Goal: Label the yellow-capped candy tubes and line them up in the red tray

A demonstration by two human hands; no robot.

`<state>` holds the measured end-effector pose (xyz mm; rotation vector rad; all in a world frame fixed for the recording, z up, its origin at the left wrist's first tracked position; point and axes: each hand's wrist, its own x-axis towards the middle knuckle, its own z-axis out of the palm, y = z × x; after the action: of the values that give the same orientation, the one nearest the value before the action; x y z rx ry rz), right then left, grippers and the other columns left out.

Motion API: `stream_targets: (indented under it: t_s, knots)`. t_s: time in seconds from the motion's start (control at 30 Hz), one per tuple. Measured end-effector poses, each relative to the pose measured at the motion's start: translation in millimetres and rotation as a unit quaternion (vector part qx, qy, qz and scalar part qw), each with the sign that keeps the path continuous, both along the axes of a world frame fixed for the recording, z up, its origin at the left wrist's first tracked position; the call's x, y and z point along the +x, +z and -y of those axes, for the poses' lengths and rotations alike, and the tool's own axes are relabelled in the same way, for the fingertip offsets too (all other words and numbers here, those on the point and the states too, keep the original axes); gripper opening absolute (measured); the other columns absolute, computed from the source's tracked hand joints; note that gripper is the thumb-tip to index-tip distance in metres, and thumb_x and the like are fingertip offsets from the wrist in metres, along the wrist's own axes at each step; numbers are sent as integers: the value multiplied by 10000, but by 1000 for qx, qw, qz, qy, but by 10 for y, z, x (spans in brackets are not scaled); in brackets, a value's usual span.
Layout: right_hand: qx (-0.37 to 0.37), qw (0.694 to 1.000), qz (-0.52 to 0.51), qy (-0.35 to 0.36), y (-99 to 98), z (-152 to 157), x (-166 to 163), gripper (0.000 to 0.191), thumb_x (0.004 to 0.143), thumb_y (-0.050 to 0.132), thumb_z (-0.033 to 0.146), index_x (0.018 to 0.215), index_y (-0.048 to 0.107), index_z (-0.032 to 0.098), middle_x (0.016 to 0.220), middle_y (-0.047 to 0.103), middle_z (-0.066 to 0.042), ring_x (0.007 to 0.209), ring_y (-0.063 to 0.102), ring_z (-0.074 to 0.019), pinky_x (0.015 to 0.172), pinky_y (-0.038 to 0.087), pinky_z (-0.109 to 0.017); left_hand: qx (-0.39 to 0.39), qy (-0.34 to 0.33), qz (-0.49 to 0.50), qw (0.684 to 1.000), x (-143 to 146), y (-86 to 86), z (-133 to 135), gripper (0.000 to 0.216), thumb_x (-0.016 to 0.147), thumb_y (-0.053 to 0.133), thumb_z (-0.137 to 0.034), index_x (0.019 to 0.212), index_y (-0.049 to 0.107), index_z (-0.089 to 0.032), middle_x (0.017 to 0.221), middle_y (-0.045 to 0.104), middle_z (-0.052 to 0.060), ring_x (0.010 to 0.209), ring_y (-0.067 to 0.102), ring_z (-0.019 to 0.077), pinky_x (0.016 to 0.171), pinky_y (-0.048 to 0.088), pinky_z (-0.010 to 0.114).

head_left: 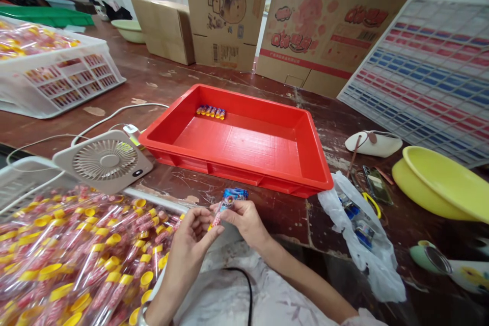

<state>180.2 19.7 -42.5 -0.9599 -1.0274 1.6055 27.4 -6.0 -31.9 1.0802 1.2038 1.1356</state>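
Left hand (191,237) fingers pinch pink tube (217,219), right hand (244,221) fingers grip it plus blue wrapper (235,194), red tray (240,137) at 12 o'clock, white crate (157,197) at 8.

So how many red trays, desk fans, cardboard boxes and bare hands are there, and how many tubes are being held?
Red plastic tray: 1
Desk fan: 1
Cardboard boxes: 3
Bare hands: 2
Held tube: 1
Total: 8
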Motion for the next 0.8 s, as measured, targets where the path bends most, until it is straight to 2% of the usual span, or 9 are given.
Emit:
stream_targets:
  t_s: [0.1, 0.2, 0.27, 0.37, 0.47, 0.6, 0.8]
  knots:
    - [7, 1000, 9, 5, 6, 8, -18, 269, 772, 780, 422, 896, 784, 184, 861, 760, -42, 805, 683, -207, 810, 518, -336, 14, -17, -3, 1000, -34, 69, -17, 301, 721, 808, -311, 967, 667, -212, 937, 720, 34, 849, 673, 183, 751, 557, 266]
    - [-14, 998, -44, -34, 30, 1, -32, 260, 784, 776, 383, 963, 768, 196, 882, 749, -37, 780, 677, -188, 784, 524, -313, -2, -74, 29, 997, -78, 134, -34, 397, 748, 792, -309, 1129, 710, -230, 1123, 733, 72, 946, 681, 210, 817, 564, 293]
    - [-31, 996, -79, -30, 58, -6, -44, 270, 760, 797, 373, 954, 765, 189, 861, 742, -41, 725, 665, -180, 722, 531, -302, -20, -89, 49, 995, -98, 155, -42, 416, 778, 768, -318, 1184, 717, -242, 1184, 732, 79, 991, 680, 220, 842, 562, 296]
    - [-47, 992, -115, -16, 105, -6, -84, 268, 717, 831, 360, 905, 763, 182, 828, 731, -39, 688, 645, -172, 681, 532, -293, -46, -36, 56, 997, -99, 152, -49, 356, 768, 773, -347, 1102, 771, -223, 1060, 779, 80, 846, 694, 196, 715, 571, 255]
    - [-61, 989, -136, -15, 128, 14, -148, 269, 688, 852, 358, 868, 755, 184, 774, 719, -24, 666, 632, -166, 688, 538, -299, -66, 29, 61, 996, -79, 140, -48, 317, 692, 830, -350, 971, 810, -202, 910, 801, 70, 665, 663, 154, 597, 551, 223]
    - [-71, 986, -151, -10, 113, 51, -225, 274, 690, 850, 363, 878, 753, 189, 762, 720, -20, 652, 632, -168, 688, 544, -312, -71, 77, 76, 992, -62, 123, -37, 263, 633, 866, -347, 840, 815, -193, 752, 786, 48, 686, 693, 175, 665, 576, 250]
    - [-62, 987, -148, -15, 92, 67, -283, 236, 719, 831, 356, 881, 765, 198, 804, 731, -28, 700, 638, -172, 734, 532, -309, -59, 109, 71, 990, -63, 51, -24, 247, 653, 850, -354, 821, 792, -182, 805, 795, 65, 787, 733, 234, 781, 597, 349]
